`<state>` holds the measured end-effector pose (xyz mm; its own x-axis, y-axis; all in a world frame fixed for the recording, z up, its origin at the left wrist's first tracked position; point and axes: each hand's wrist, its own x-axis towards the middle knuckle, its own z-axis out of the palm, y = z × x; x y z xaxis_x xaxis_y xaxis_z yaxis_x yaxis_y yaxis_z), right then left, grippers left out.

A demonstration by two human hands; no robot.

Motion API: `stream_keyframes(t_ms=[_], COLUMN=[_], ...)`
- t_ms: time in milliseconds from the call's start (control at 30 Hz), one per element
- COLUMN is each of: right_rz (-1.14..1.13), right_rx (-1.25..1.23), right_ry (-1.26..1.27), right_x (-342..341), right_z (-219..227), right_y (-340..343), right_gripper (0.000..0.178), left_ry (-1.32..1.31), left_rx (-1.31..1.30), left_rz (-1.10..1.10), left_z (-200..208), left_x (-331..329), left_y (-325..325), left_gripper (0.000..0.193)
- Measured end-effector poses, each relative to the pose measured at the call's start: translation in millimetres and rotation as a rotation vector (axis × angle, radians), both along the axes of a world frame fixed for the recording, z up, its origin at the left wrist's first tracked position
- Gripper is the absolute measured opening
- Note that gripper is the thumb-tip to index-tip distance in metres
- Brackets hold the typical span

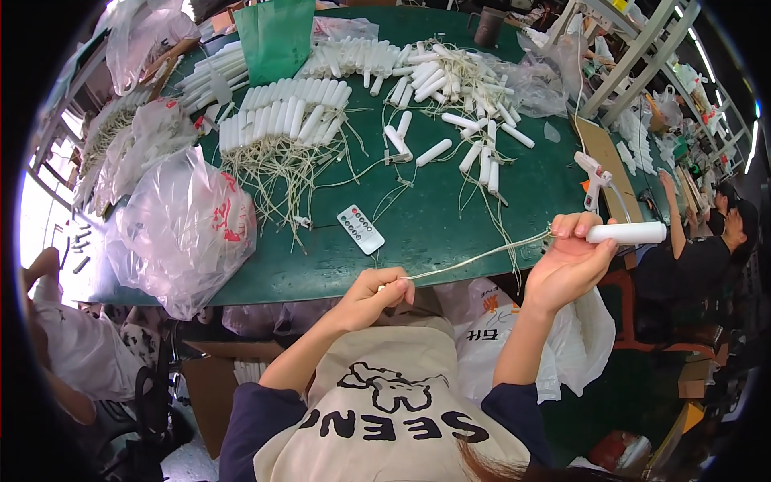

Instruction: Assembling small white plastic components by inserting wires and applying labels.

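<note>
My right hand [569, 261] holds a white tube [630, 234] with a rounded end, lying almost level past the table's near right edge. A thin pale cord [474, 259] runs from beside that hand across to my left hand [371, 299], closed in a pinch on its far end. The cord is stretched nearly straight between the hands. On the green table [450, 225], just beyond my left hand, lies a small white remote control [361, 230] with dark buttons and a red one. My fingers partly cover the tube's corded end.
Rows of corded white tubes [293, 116] lie at the middle left, with a loose pile [450, 76] farther back. A stuffed clear plastic bag [181, 233] sits at the left edge. The white glue gun [593, 178] stands at the right. People [691, 249] sit on both sides.
</note>
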<state>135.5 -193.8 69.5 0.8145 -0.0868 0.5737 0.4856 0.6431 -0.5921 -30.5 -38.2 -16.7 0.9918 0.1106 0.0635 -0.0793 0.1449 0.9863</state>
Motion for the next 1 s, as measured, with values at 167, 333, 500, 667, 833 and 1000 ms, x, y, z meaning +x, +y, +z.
stream_keyframes(t_ms=[167, 333, 500, 667, 833, 1000], right_rz=[0.015, -0.017, 0.146, 0.318, 0.425, 0.548], right_rx=[0.030, 0.011, -0.061, -0.076, -0.141, -0.542], right_ry=[0.055, 0.041, -0.037, -0.140, -0.111, -0.023], right_x=[5, 7, -1, -11, -17, -30], right_z=[5, 11, 15, 18, 17, -4], right_y=[-6, -13, -21, -31, -38, -44], right_gripper=[0.027, 0.032, 0.038, 0.039, 0.032, 0.030], left_ry=[-0.117, -0.134, -0.114, -0.030, 0.000, 0.189], left_rx=[0.045, 0.293, 0.445, 0.526, 0.534, 0.165], left_rz=[-0.031, -0.045, -0.201, -0.432, -0.383, -0.182], left_z=[-2, 3, 11, 11, 22, 39], left_x=[0, 5, 11, 15, 20, 19], left_y=[5, 12, 19, 27, 37, 42], left_gripper=[0.033, 0.030, 0.028, 0.025, 0.022, 0.041])
